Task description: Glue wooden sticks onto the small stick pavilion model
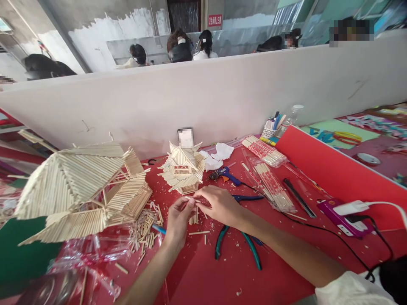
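Observation:
Between the thumb and index finger of my left hand (pixel 177 223) is a small pale piece that looks like a short wooden stick (pixel 190 198). My right hand (pixel 219 206) is closed in a pinch at the other end of this piece, its fingertips close to the left ones. Just beyond the hands stands a small pagoda-like model (pixel 182 165) built of wooden sticks. Cut stick pieces (pixel 199 232) lie on the red tabletop below my fingers. Green-handled pliers (pixel 251 250) lie under my right forearm, partly hidden.
A larger stick-built model (pixel 82 182) fills the left, beside a pile of offcuts (pixel 146 228) and clear plastic wrap (pixel 95 250). Right of centre are a blue glue gun (pixel 229 174), packs of sticks (pixel 275 186), a black cutter (pixel 299 198) and a purple power strip (pixel 345 218) with cables.

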Available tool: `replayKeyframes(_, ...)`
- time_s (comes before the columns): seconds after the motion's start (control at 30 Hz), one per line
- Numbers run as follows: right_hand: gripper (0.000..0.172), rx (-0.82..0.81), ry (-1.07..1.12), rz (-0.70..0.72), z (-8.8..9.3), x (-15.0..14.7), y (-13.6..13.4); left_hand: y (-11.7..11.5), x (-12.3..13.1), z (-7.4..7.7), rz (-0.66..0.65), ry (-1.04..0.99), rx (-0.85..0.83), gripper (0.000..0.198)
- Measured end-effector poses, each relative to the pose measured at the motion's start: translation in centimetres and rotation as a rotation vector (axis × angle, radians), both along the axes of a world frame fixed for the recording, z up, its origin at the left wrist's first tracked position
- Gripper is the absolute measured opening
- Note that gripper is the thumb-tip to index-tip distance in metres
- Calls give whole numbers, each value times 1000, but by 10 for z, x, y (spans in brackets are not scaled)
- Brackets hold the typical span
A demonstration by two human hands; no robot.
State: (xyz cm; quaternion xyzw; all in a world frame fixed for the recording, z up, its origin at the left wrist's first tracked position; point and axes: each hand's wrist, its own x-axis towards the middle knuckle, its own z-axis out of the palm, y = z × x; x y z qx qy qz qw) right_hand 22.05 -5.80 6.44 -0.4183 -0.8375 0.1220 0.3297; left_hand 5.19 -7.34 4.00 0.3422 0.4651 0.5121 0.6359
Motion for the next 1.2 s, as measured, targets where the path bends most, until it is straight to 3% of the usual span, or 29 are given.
replayKeyframes(0.17, 8, -146, -129, -212, 1, 57, 14, 3, -2, -8, -21, -75, -28, 40)
replayKeyframes(0.3, 16, -148, -253, -473, -24, 99, 41, 3, -7, -16, -5, -96, -46, 41)
replayKeyframes(0.43, 30, -194, -372, -562, -49, 108, 61, 4, -12, -22, 10, -78, -26, 38)
replayKeyframes(0.6, 32, -235, -497, -525, -58, 106, 66, 7, -18, -26, 10, -39, -16, 44)
replayKeyframes(0.77, 26, -257, -381, -502, -49, 119, 56, 10, -21, -20, -126, 68, 27, 40)
replayKeyframes(0.93, 27, -334, -163, -393, -38, 134, 42, 13, -16, 0, -413, 223, 153, 34)
replayKeyframes(1.07, 29, -357, 71, -208, -33, 135, 34, 22, -12, 13, -715, 320, 266, 28)
replayKeyframes(1.2, 41, -429, 309, -38, -31, 135, 29, 25, -9, 29, -880, 364, 320, 19)
